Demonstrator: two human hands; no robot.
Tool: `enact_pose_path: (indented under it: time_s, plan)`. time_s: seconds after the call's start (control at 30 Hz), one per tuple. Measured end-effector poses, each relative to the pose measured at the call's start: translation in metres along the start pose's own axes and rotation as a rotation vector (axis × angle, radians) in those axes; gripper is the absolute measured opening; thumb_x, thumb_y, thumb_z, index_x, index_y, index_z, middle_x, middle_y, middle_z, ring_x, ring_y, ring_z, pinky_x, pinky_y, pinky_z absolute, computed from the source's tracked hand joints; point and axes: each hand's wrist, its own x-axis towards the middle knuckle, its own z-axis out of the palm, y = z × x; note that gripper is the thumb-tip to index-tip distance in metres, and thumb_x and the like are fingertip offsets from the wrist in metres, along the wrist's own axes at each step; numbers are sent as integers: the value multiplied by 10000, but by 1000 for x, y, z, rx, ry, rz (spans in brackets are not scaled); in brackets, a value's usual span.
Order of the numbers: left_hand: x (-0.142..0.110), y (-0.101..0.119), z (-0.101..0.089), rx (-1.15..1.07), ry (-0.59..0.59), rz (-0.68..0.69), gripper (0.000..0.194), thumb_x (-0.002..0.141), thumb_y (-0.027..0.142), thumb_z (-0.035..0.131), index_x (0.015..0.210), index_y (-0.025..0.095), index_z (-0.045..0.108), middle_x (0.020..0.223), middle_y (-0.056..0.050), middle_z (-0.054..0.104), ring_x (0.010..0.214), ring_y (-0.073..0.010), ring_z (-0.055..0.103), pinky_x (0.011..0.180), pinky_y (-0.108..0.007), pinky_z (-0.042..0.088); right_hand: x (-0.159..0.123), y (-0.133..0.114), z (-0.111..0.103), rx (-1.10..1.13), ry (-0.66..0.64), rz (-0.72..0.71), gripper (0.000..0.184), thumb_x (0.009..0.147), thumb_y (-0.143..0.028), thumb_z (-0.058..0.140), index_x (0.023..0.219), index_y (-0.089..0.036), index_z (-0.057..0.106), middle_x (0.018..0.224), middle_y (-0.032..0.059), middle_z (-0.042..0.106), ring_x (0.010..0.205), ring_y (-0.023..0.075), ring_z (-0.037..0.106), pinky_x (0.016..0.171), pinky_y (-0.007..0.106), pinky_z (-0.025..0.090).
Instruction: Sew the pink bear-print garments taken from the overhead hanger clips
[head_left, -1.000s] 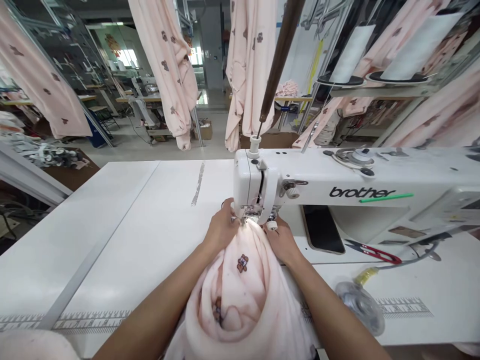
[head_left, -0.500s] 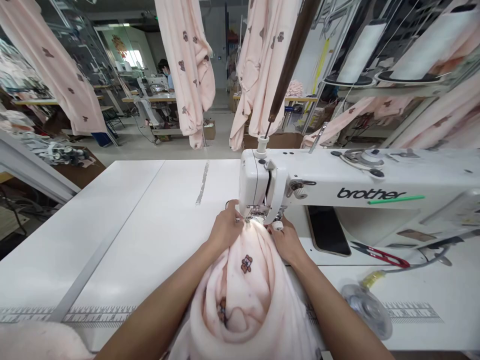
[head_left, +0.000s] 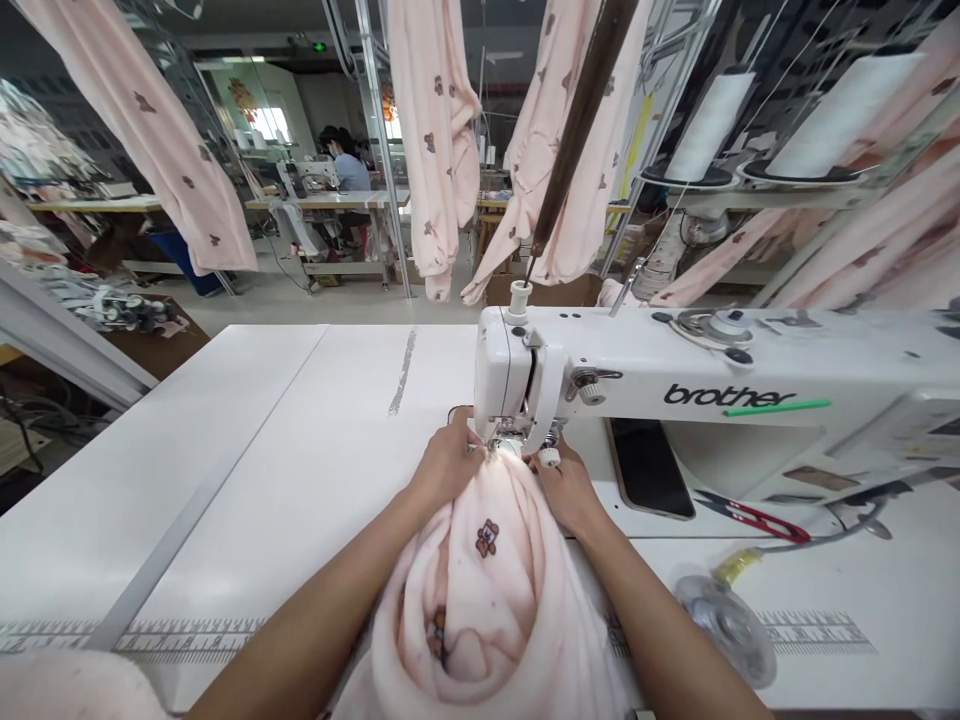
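A pale pink fleece fabric piece [head_left: 499,590] with a small bear print lies bunched before me, its far edge under the needle area of a white sewing machine [head_left: 630,355]. My left hand [head_left: 448,462] grips the fabric's edge just left of the needle, thumb and fingers closed on it. On the other side, my right hand [head_left: 564,483] is closed on the same fabric, its fingertips partly hidden behind the machine's head and thread knob. A small lamp lights the spot between both hands.
Right of my hand lie a dark phone [head_left: 649,467] and red-handled thread snips [head_left: 757,516]. A clear round device [head_left: 726,625] sits nearer me. Thread cones [head_left: 709,125] stand above; printed pink fabric [head_left: 439,150] hangs behind. A person [head_left: 346,165] works in the background.
The camera view has shifted slightly, and the hanging fabric appears further right. More of the background person shows. Both hands keep their hold on the fabric near the needle.
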Motion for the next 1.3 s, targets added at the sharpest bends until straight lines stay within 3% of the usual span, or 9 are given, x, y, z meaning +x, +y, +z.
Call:
enact_pose_path:
  time_s: [0.3, 0.43, 0.67, 0.77, 0.87, 0.97, 1.1, 1.2, 1.3]
  plan:
    - [0, -2, -1, -12, -9, -3, 322, 701, 113, 477, 1015, 186, 481, 823, -19, 628, 764, -196, 585, 638, -274, 407, -1, -8, -7, -20, -84, -16, 312, 837, -454, 321, 854, -206, 510, 827, 52, 629, 787, 219, 588, 691, 315, 441]
    - [1, -5, -2, -21, -7, 12, 317, 705, 123, 472, 1016, 184, 465, 836, -20, 616, 769, -188, 581, 645, -271, 412, -2, -11, -9, -91, -185, -10, 327, 754, -506, 521, 847, -193, 526, 731, 20, 605, 659, 202, 572, 592, 290, 434]
    - [-2, -5, -2, -24, 12, 64, 310, 663, 82, 468, 957, 181, 461, 805, -8, 571, 741, -176, 548, 662, -271, 393, -7, -25, -2, -297, -128, -84, 124, 745, -279, 569, 806, -171, 564, 927, 96, 602, 846, 238, 565, 722, 307, 385]
    - [-4, 1, -4, -38, 24, 66, 304, 659, 79, 471, 945, 181, 464, 801, -7, 552, 740, -173, 528, 669, -272, 378, -5, -34, -4, -340, -120, -113, 44, 741, -216, 548, 728, -174, 543, 822, 81, 602, 816, 238, 564, 697, 299, 365]
    - [-14, 7, -12, -80, -37, 37, 281, 666, 98, 488, 940, 163, 489, 753, -5, 518, 697, -167, 505, 626, -266, 363, -11, -43, -8, -337, -154, -113, 116, 719, -178, 539, 624, -192, 474, 670, 45, 567, 713, 222, 557, 628, 284, 340]
    - [-43, 14, -30, -173, -180, -4, 406, 681, 134, 528, 1086, 130, 494, 710, 6, 499, 631, -148, 482, 576, -252, 347, -35, -52, -12, -275, -213, -122, 163, 738, -196, 525, 619, -208, 414, 604, -1, 527, 627, 191, 527, 579, 263, 314]
    - [-110, 25, -64, -389, -306, 18, 560, 789, 234, 545, 1319, 186, 371, 813, -1, 524, 706, -110, 482, 648, -217, 360, -85, -73, -16, -97, -255, -200, 177, 849, -332, 422, 715, -225, 379, 643, -37, 478, 620, 160, 465, 572, 244, 317]
    - [-166, 30, -81, -644, -295, 74, 686, 807, 321, 605, 1401, 235, 273, 780, 14, 499, 634, -68, 416, 578, -173, 293, -115, -99, -13, 150, -326, -286, 248, 864, -414, 414, 711, -223, 374, 652, -41, 409, 607, 147, 399, 560, 241, 309]
    - [-222, 29, -85, -915, -194, 121, 848, 736, 369, 694, 1428, 265, 215, 709, 26, 491, 516, -39, 339, 484, -153, 222, -133, -129, 3, 380, -444, -345, 309, 850, -489, 435, 699, -221, 406, 642, -37, 378, 595, 144, 388, 546, 244, 320]
